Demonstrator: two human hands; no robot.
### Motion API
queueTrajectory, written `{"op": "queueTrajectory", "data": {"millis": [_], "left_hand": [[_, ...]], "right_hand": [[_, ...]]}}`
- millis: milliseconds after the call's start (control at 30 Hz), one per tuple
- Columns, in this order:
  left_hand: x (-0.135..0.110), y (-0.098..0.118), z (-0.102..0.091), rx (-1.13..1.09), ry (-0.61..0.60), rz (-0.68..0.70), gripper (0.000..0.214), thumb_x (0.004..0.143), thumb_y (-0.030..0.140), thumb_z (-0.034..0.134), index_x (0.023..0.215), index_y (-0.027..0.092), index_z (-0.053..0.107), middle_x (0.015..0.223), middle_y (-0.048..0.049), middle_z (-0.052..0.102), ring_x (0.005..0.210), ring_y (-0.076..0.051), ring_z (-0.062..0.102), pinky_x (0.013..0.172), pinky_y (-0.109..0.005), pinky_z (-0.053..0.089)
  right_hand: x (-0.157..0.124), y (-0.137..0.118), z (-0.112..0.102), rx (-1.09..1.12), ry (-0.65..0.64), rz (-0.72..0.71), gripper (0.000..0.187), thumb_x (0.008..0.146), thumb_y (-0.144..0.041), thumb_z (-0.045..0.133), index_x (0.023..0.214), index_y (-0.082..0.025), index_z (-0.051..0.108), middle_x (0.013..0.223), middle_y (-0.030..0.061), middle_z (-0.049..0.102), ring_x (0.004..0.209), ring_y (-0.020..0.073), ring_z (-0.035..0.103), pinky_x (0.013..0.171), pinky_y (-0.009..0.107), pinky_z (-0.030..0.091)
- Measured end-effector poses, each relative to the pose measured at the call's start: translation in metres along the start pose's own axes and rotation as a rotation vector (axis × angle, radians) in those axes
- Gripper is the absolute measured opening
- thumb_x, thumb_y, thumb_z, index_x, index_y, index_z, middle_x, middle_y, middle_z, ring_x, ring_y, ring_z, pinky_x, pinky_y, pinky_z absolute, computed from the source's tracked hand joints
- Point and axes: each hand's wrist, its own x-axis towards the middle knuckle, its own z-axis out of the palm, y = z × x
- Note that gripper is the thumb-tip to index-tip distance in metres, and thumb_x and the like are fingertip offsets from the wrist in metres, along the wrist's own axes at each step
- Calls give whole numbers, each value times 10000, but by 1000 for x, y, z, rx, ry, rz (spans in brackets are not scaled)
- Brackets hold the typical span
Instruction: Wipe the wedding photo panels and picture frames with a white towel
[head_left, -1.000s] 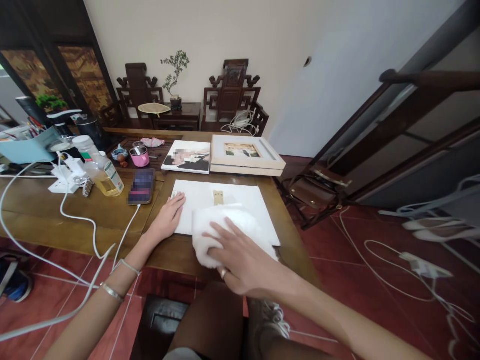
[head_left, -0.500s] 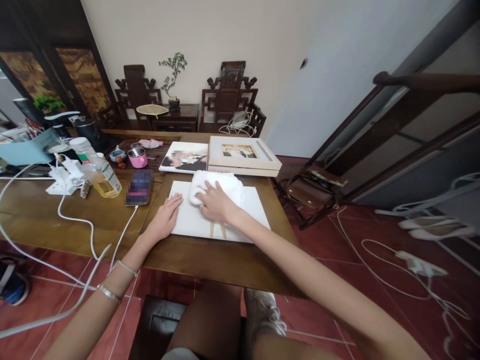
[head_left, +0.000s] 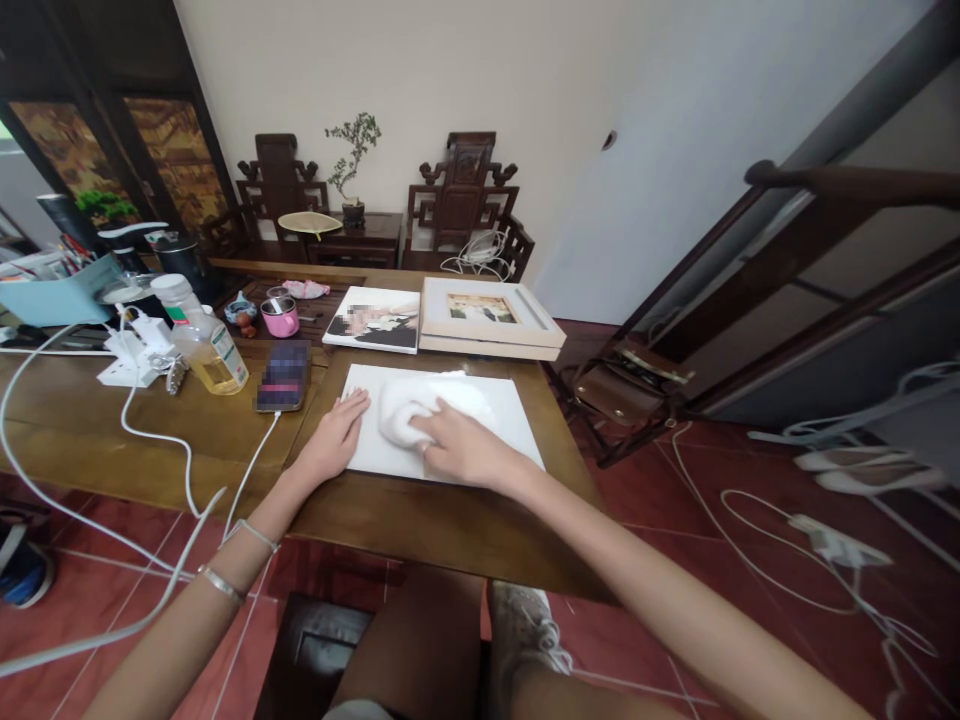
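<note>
A white flat board [head_left: 510, 430] lies on the brown wooden table [head_left: 420, 520] in front of me. My right hand [head_left: 461, 448] presses a bunched white cloth [head_left: 409, 412] down on the middle of the board, fingers curled over it. My left hand [head_left: 335, 436] rests flat and open on the board's left edge. Behind the board lie a printed photo panel [head_left: 373, 320] and a pale framed picture [head_left: 487, 316].
A phone [head_left: 283, 375] on a white cable lies left of the board, beside a bottle of yellow liquid [head_left: 204, 350], a pink cup [head_left: 279, 317] and a white power strip [head_left: 131, 360]. Carved chairs [head_left: 465, 205] stand at the wall. Cables trail over the red tile floor [head_left: 750, 520] on the right.
My right hand and the cloth slid from the board's near edge to its far edge, then back toward the middle. My left hand stayed put.
</note>
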Motion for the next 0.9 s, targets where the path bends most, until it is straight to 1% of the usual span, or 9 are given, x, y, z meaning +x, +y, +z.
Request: {"op": "queueTrajectory", "data": {"millis": [133, 267, 333, 433, 500, 567, 667, 767, 900], "left_hand": [[0, 1, -1, -36, 8, -12, 402, 923, 245, 347, 1241, 143, 570, 1394, -136, 510, 1353, -229, 403, 1159, -480, 241], [0, 4, -5, -172, 80, -91, 376, 938, 291, 338, 1212, 163, 560, 1355, -112, 553, 1315, -221, 456, 1140, -440, 293], [1, 4, -6, -268, 167, -157, 371, 949, 332, 338, 1231, 179, 525, 1341, -95, 564, 1281, -212, 491, 1110, -414, 344], [2, 4, -7, -360, 301, -225, 436, 973, 411, 291, 1298, 175, 461, 1377, -95, 527, 1289, -198, 476, 1101, -375, 355], [2, 6, -6, -370, 313, -221, 489, 981, 443, 246, 1335, 164, 435, 1407, -101, 497, 1307, -197, 456, 1111, -370, 340], [1, 9, -6, -328, 243, -191, 515, 981, 454, 225, 1325, 156, 465, 1400, -102, 507, 1315, -203, 448, 1127, -387, 317], [-1, 13, -3, -206, 91, -148, 520, 976, 438, 221, 1278, 150, 530, 1380, -106, 532, 1350, -217, 407, 1160, -428, 248], [-2, 12, -1, -119, 30, -133, 519, 965, 401, 255, 1351, 121, 460, 1411, -131, 492, 1376, -229, 365, 1172, -457, 207], [-2, 5, 2, -45, 33, -77, 497, 909, 282, 381, 1383, 135, 417, 1410, -139, 490, 1354, -241, 401, 1165, -487, 220]], "right_hand": [[29, 24, 1, -78, 37, 140, 263, 861, -148, 403, 1025, -141, 607, 1079, 137, 663, 1229, 309, 466, 1052, 506, 284], [53, 6, 14, -170, 46, 198, 388, 868, -179, 416, 1222, -85, 543, 1386, 239, 467, 1357, 388, 293, 1055, 644, 188], [53, -11, 22, -194, 37, 89, 415, 859, -189, 444, 1249, -78, 533, 1458, 249, 371, 1378, 409, 242, 1052, 671, 159], [36, -36, 28, -177, 0, -194, 361, 833, -185, 485, 1166, -100, 595, 1451, 221, 400, 1382, 389, 252, 1068, 639, 182], [20, -46, 25, -144, -20, -345, 298, 810, -169, 504, 1075, -124, 633, 1355, 193, 519, 1340, 351, 346, 1073, 591, 225], [8, -48, 16, -104, -56, -385, 240, 798, -141, 501, 987, -146, 648, 1168, 158, 647, 1183, 305, 522, 1042, 519, 309], [4, -36, -2, -67, -133, -241, 223, 809, -115, 455, 914, -159, 647, 907, 114, 709, 874, 257, 643, 857, 400, 442], [20, -12, -14, -91, -118, -16, 245, 837, -150, 416, 929, -160, 643, 846, 118, 704, 801, 269, 642, 698, 343, 443], [55, 17, -12, -110, -18, 126, 279, 847, -148, 382, 991, -139, 621, 964, 153, 691, 908, 294, 619, 800, 375, 413]]}}
